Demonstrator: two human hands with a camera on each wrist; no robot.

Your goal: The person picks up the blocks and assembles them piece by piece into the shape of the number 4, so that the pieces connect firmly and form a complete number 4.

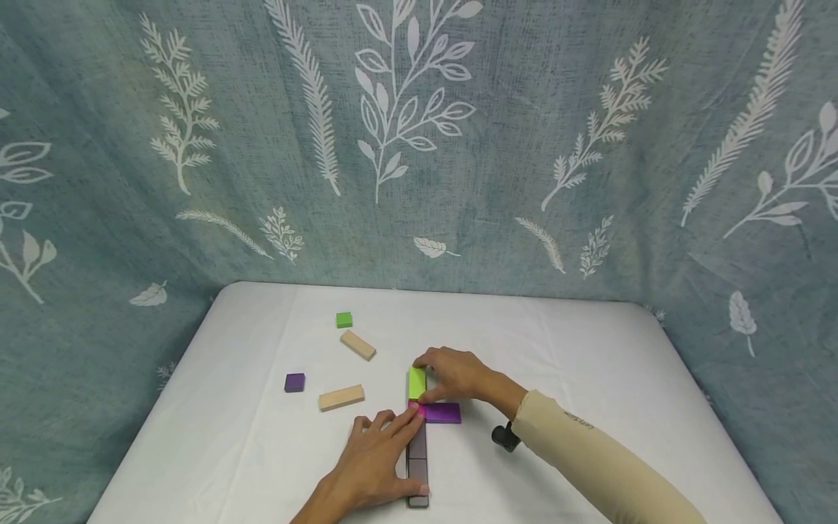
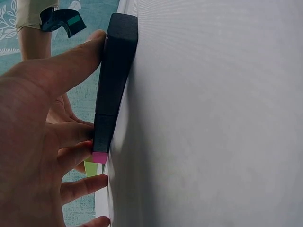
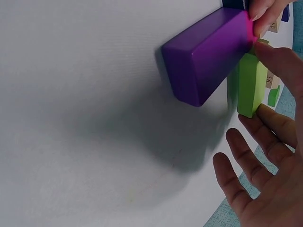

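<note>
My right hand (image 1: 458, 372) pinches a lime green block (image 1: 417, 380) lengthwise, thumb at its near end and fingertips at its far end. In the right wrist view the same lime block (image 3: 250, 87) shows a shadow beneath it. Below it sits a pink block (image 2: 99, 157), partly covered by my left fingertips. My left hand (image 1: 369, 458) lies spread along two dark grey blocks (image 1: 417, 444), joined end to end, its thumb on the near end and its fingers stretched toward the pink block. A purple block (image 1: 443, 413) sticks out rightward from the pink one.
Left of the row lie two plain wooden blocks (image 1: 342, 398), a small dark purple block (image 1: 294, 383) and a small green block (image 1: 343, 319). They rest on a white-covered table (image 1: 556, 349), with a leaf-patterned cloth (image 1: 491, 182) behind it. A black wrist device (image 1: 505, 437) hangs under the right sleeve.
</note>
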